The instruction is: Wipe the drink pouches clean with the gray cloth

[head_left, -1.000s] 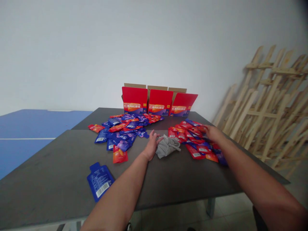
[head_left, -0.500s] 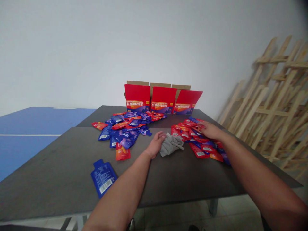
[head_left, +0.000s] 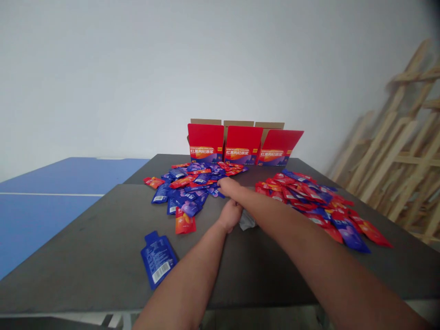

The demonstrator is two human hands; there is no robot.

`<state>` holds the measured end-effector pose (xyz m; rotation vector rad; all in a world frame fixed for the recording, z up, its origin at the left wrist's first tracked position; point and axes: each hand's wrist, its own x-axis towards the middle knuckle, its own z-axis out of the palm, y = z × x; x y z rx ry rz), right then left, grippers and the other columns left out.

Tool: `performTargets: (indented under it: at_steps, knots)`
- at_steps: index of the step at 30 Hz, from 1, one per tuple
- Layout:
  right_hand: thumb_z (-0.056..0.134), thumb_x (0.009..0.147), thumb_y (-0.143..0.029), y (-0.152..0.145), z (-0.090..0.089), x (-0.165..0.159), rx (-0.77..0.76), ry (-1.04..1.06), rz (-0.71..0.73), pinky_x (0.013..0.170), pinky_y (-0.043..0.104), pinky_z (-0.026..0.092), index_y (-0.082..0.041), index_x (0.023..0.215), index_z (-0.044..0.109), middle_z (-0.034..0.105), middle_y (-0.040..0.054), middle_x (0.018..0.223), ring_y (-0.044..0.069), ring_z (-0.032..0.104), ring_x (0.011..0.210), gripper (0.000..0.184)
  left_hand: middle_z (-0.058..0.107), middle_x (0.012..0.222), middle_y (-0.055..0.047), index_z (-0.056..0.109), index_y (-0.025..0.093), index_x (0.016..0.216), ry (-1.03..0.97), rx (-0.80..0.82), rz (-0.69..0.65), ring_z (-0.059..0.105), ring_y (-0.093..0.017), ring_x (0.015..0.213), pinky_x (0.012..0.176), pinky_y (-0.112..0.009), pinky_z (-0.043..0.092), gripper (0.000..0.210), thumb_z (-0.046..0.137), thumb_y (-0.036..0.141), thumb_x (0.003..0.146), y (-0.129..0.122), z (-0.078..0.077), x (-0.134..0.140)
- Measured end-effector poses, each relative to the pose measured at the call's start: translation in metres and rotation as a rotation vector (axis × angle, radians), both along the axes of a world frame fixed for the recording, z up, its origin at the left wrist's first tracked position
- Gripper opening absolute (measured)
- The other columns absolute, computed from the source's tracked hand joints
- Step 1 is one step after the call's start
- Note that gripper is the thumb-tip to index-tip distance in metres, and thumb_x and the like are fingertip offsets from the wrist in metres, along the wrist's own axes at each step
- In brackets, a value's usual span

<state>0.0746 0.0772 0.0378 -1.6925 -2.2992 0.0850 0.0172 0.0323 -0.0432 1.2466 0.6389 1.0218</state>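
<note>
Red and blue packets (head_left: pixel 187 196) lie in loose heaps left and right, a partly hidden gray cloth (head_left: pixel 246 222) between.

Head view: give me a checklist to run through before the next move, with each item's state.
1. Three boxes standing open: ok, front flaps raised.
2. Lone blue pouch apart from the left pile: ok.
3. Grey cloth in full view: not ok, partly hidden by the right forearm.
4. Left hand, grip: cannot tell, fingers hidden.
5. Right hand, by the left pile's right edge, grip: cannot tell, fingers hidden.
</note>
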Motion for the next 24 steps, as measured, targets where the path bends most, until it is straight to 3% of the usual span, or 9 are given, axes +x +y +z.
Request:
performTargets:
  at_steps: [4,12,18,21,24]
  knots:
    - [0.057,0.091,-0.036,0.014,0.0,-0.014,-0.03,-0.076,-0.023,0.086,0.042,0.052,-0.015,0.12,0.055,0.057,0.0087,0.12,0.022,0.059,0.102,0.036,0.071,0.101,-0.011,0.07,0.014,0.097,-0.004,0.01,0.068,0.061,-0.026,0.105,0.097,-0.038,0.043,0.026,0.06,0.017,0.073,0.003,0.0,0.0]
    - [0.056,0.092,-0.034,0.022,0.011,-0.009,-0.066,-0.255,-0.094,0.086,0.04,0.051,-0.013,0.114,0.059,0.061,0.0108,0.114,0.021,0.061,0.1,0.031,0.072,0.086,-0.01,0.07,0.014,0.092,-0.038,-0.03,0.007,0.065,-0.024,0.092,0.09,-0.038,0.047,0.022,0.065,0.02,0.072,0.002,0.0,-0.001]
    - [0.047,0.09,-0.024,-0.032,0.013,0.048,0.021,-0.279,-0.17,0.08,0.027,0.045,-0.02,0.101,0.07,0.069,0.0091,0.102,0.02,0.062,0.095,0.026,0.071,0.088,-0.009,0.067,0.014,0.093,-0.196,-0.195,0.002,0.066,-0.02,0.089,0.089,-0.035,0.048,0.021,0.059,0.027,0.079,0.005,0.005,0.002]
    - [0.046,0.09,-0.025,-0.07,-0.006,0.071,0.251,-0.208,-0.195,0.077,0.028,0.043,-0.018,0.095,0.072,0.069,0.0086,0.09,0.019,0.061,0.085,0.028,0.07,0.093,-0.01,0.064,0.014,0.099,-0.338,-0.317,-0.026,0.066,-0.02,0.091,0.088,-0.035,0.049,0.032,0.049,0.04,0.088,0.003,0.014,-0.001]
    - [0.047,0.09,-0.023,-0.095,-0.029,0.074,0.429,-0.173,-0.096,0.082,0.033,0.041,-0.017,0.092,0.072,0.068,0.0094,0.086,0.021,0.058,0.086,0.026,0.07,0.098,-0.011,0.062,0.014,0.104,-0.429,-0.392,-0.086,0.066,-0.021,0.093,0.087,-0.035,0.05,0.04,0.047,0.047,0.09,-0.001,0.023,-0.004]
